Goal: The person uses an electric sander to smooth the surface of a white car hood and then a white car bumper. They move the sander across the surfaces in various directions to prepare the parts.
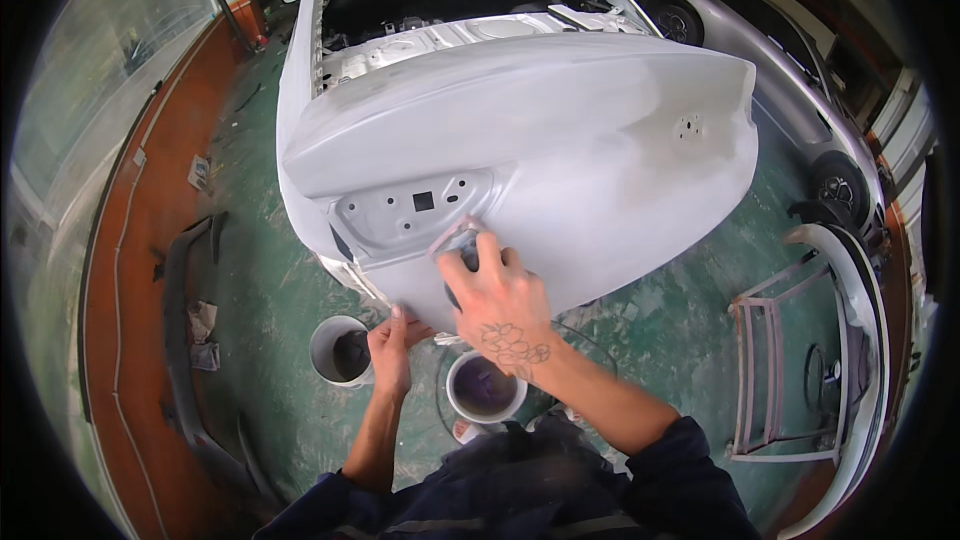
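Note:
A pale grey, primed trunk lid (pixel 590 175) stands tilted in front of me on a white car body. Against its surface, just below the recessed tail-lamp area (pixel 423 202), my right hand (pixel 500 295) grips a dark sanding block (pixel 466 249) with a pinkish sheet at its edge. The fingers are wrapped over the block from above. My left hand (pixel 392 345) holds the lid's lower left edge, thumb up in front and fingers partly hidden at the rim. Darker, smudged patches show on the lid's right side.
Two white buckets stand on the green floor below the lid: the left bucket (pixel 322 350) holds something dark, the middle bucket (pixel 455 410) murky liquid. Bumpers lie at left (pixel 185 330) and right (pixel 868 340), the latter beside a metal frame (pixel 742 380). A grey car (pixel 745 30) stands behind.

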`<state>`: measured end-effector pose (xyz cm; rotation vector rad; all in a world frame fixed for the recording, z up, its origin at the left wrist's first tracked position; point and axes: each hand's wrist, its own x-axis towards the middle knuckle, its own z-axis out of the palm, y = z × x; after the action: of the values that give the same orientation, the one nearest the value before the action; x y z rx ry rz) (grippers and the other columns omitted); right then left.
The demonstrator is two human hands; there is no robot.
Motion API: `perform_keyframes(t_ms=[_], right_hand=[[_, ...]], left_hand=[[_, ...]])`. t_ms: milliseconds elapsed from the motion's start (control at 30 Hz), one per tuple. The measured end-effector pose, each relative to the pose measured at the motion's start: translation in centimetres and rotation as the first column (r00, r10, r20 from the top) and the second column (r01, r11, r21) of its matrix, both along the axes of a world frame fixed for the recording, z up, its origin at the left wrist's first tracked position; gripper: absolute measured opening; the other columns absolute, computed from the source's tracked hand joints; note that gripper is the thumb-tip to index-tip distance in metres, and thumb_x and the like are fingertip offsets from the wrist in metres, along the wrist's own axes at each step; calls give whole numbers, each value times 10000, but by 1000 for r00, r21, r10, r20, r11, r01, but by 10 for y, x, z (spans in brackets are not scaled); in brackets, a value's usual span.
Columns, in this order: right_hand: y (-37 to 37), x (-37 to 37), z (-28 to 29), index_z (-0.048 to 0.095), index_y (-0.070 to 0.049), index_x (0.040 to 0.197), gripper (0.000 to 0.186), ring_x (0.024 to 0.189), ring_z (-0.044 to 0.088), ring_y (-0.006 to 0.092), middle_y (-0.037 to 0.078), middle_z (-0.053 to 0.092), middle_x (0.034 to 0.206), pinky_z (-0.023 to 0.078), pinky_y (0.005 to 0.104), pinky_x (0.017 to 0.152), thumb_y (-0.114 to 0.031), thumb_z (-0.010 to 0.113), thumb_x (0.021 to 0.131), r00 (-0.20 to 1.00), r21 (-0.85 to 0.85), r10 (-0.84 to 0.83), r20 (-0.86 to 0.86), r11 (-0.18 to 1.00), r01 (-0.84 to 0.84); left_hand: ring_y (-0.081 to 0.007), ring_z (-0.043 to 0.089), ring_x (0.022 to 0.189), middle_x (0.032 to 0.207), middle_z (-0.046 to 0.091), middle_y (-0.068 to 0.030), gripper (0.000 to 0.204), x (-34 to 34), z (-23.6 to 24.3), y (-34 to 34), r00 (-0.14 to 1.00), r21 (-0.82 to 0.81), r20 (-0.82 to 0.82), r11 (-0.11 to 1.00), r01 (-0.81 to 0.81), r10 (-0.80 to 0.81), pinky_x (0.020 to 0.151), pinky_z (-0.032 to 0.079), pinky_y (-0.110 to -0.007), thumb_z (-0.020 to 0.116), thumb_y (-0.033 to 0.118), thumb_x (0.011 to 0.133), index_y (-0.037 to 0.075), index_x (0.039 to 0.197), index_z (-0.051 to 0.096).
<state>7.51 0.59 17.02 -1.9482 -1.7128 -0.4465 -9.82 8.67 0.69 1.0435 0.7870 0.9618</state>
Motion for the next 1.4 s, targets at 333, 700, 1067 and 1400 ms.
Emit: perform_keyframes(t_ms=[333, 700, 1067, 1400], right_hand=[[-44, 140, 21, 575, -115, 1222, 528, 849, 721, 415, 180, 543, 1136, 617, 510, 673, -171, 861, 782, 861, 31, -468, -197, 875, 483], [-23, 101, 21, 577, -89, 1150, 467, 878, 701, 408, 169, 528, 1100, 613, 496, 720, -176, 861, 789, 951, 39, -213, -224, 973, 227], [-16, 205, 47, 627, -164, 1017, 271, 758, 628, 243, 122, 571, 1041, 563, 329, 509, -132, 758, 782, 774, 129, 73, 629, 972, -196], [-25, 228, 61, 637, -208, 996, 191, 795, 622, 215, 94, 592, 1044, 568, 293, 501, -142, 710, 832, 668, -18, 194, 718, 965, -262]], left_hand=[[-217, 742, 818, 941, 772, -128, 437, 4, -16, 10, 996, 108, -61, 992, 66, -60, 809, 629, -383, 614, 314, 1119, -86, 1004, 748], [-227, 756, 828, 935, 774, -143, 442, -1, -22, 14, 996, 90, -71, 994, 54, -48, 817, 646, -398, 599, 336, 1123, -72, 1027, 739], [-214, 751, 835, 919, 764, -114, 426, -1, -25, 11, 994, 116, -103, 992, 51, -39, 823, 649, -395, 602, 315, 1125, -71, 1001, 733], [-220, 760, 841, 925, 770, -127, 406, 3, -19, 7, 994, 97, -107, 995, 32, -21, 825, 655, -403, 592, 285, 1129, -81, 1023, 731]])
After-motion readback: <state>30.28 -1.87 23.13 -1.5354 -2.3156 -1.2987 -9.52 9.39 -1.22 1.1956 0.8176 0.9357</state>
